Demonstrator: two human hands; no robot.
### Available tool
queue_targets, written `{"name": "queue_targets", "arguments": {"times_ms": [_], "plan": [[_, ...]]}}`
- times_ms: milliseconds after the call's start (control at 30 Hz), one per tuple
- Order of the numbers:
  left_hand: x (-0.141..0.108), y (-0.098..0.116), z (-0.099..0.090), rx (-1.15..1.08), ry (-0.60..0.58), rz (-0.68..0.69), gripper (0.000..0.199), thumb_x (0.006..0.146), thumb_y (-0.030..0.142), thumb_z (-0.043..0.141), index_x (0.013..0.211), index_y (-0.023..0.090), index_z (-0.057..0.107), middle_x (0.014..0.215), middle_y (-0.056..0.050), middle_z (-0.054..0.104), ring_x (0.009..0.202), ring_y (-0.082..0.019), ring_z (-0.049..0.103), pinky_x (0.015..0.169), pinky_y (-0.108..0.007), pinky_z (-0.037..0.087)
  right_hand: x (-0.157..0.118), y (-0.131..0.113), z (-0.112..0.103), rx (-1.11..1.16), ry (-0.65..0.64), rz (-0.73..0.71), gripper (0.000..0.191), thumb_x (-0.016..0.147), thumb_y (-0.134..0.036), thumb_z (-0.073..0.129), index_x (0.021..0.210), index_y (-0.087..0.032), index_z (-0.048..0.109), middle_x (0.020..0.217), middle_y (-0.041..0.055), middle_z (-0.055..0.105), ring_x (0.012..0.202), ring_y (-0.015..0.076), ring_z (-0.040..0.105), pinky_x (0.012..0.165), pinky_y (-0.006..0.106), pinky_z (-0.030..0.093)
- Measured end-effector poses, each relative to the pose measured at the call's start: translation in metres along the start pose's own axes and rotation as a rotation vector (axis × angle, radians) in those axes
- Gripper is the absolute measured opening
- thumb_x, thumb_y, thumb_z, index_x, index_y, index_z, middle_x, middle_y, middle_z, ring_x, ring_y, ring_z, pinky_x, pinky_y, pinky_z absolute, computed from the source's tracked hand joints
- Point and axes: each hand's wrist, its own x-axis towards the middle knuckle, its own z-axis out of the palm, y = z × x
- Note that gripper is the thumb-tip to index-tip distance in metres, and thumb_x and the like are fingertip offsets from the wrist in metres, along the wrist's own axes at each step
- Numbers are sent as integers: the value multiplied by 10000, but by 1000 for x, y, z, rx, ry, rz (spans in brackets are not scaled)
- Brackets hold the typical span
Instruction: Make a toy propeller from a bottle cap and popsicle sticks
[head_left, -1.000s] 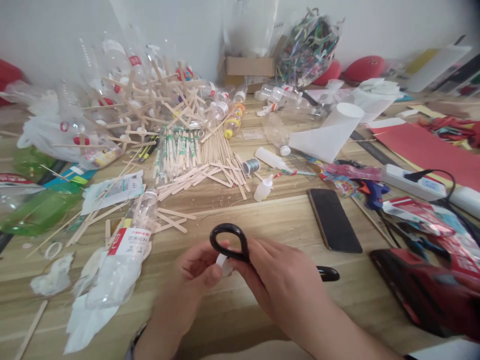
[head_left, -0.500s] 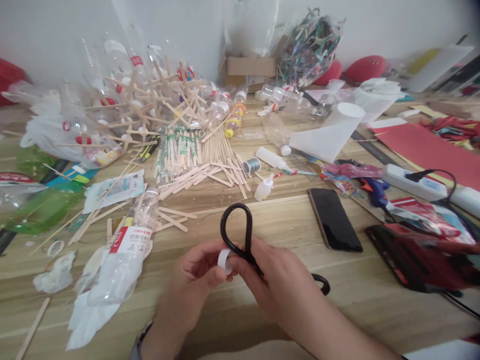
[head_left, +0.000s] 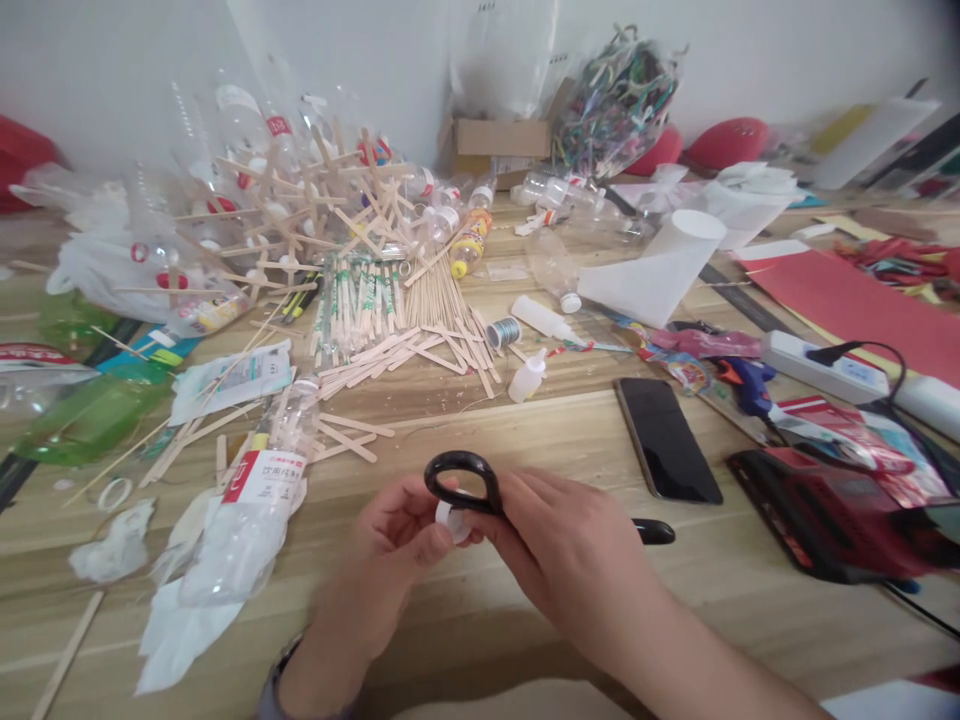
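Observation:
Between the thumb and fingers of my left hand (head_left: 382, 575) is a small white bottle cap (head_left: 452, 524). My right hand (head_left: 574, 550) is wrapped round a pair of scissors with black loop handles (head_left: 459, 461). One handle loop tilts over the bottle cap, while the other black handle end sticks out to the right of my knuckles. The blades are hidden by my hand, and whether they touch the cap I cannot tell. Left of my hands lies a clear plastic bottle (head_left: 247, 530) with a red and white label on crumpled white tissue.
A black phone (head_left: 667, 440) lies right of my hands, near a blue glue gun (head_left: 750, 382) and a white power strip (head_left: 825, 368). Ahead are a small dropper bottle (head_left: 528, 376), a thread spool (head_left: 503, 332), wooden sticks (head_left: 375, 360) and heaped plastic bottles.
The scissors have turned in my right hand: the loop has tipped down leftward over the cap, and the other handle end juts out more level. My left hand keeps its pinch.

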Motion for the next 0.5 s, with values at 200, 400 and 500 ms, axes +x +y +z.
{"name": "queue_targets", "arguments": {"times_ms": [200,400,500], "plan": [[0,0,3,56,5,-17,354,655,410,857,934,205,779,803,-40,745,723,-174,650,696,-269,531,0,-1,0,-35,-23,-8,147,952,-255,533,837,-200,607,734,26,690,668,187,662,579,276,417],[-2,-6,-2,110,43,25,332,668,358,858,959,223,773,877,-54,773,787,-184,676,717,-254,534,-1,-3,6,85,-70,91,163,964,-300,488,919,-194,603,750,38,717,660,198,695,558,262,416],[-2,-7,-3,124,45,75,303,675,327,857,948,233,766,880,-46,775,794,-180,686,708,-242,538,-1,-3,11,164,-85,161,148,945,-293,494,938,-186,595,718,31,708,627,205,683,530,258,385]]}}
